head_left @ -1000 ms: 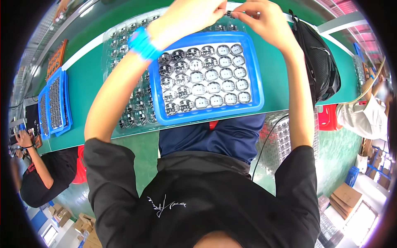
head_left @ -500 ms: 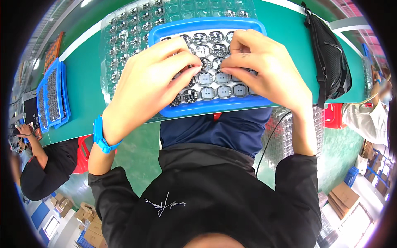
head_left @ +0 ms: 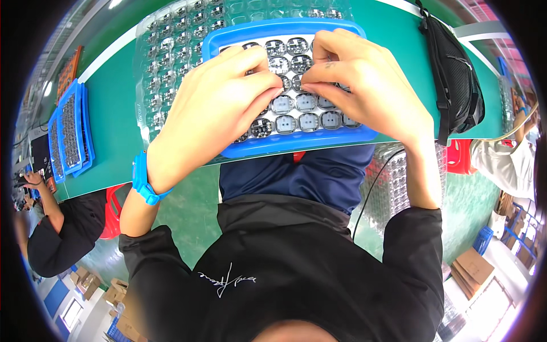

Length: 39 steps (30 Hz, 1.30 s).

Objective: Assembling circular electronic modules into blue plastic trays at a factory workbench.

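A blue tray (head_left: 296,147) with a white insert lies on the bench and holds rows of small rounded electronic parts. Some are black and silver, such as the part (head_left: 297,46) at the back; others show a grey face, like the one (head_left: 305,102) in a nearer row. Over the tray's left half, my left hand (head_left: 222,94) is closed, thumb and index finger pinched at the edge of a black and silver part (head_left: 286,84). My right hand (head_left: 364,80) is closed in a pinch at the neighbouring part (head_left: 297,84). The fingers partly cover both parts.
Behind and left of the tray lies a clear plastic blister tray (head_left: 171,74) with more parts. A black bag (head_left: 456,80) rests on the green bench (head_left: 393,51) at right. Stacked blue trays (head_left: 73,134) stand at left, near another person's arm (head_left: 51,208).
The blue tray and both hands appear slightly higher in the picture. Both pinches stay at the same pair of parts, with small finger shifts.
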Motion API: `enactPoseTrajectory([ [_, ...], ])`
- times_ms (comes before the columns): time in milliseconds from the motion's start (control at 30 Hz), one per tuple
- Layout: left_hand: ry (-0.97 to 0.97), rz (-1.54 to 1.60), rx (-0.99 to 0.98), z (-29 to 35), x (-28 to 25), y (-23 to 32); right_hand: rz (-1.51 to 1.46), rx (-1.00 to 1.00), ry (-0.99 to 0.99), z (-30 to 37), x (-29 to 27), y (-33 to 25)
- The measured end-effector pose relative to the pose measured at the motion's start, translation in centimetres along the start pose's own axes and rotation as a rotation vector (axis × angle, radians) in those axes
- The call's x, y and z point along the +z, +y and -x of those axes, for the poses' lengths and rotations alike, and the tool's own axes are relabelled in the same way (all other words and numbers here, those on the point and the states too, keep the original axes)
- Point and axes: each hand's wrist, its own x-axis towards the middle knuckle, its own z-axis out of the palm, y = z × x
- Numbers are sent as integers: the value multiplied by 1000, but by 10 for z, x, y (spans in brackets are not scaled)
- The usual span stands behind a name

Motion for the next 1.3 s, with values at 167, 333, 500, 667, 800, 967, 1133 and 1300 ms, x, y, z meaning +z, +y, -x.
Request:
enactPoseTrajectory([
  [167, -13, -66, 7, -1, 2, 3, -2, -17, 11, 0, 2, 1],
  [333, -48, -127, 12, -3, 1, 5, -26, 11, 25, 3, 5, 2],
  [500, -44, -99, 5, -4, 0, 6, -31, 10, 33, 5, 10, 2],
  [667, -49, -31, 9, -4, -5, 5, 68, 9, 31, 6, 7, -1],
  [800, 157, -41, -237, 6, -30, -6, 66, 205, 79, 15, -11, 5],
  [967, 145, -83, -399, 17, -20, -47, 318, 395, 235, 29, 0, 39],
  [1133, 90, 19, -480, 22, -14, -49, 222, 415, 246, 35, 12, 40],
  [1300, 85, 83, -496, 27, -15, -37, 100, 557, 163, 39, 5, 26],
])
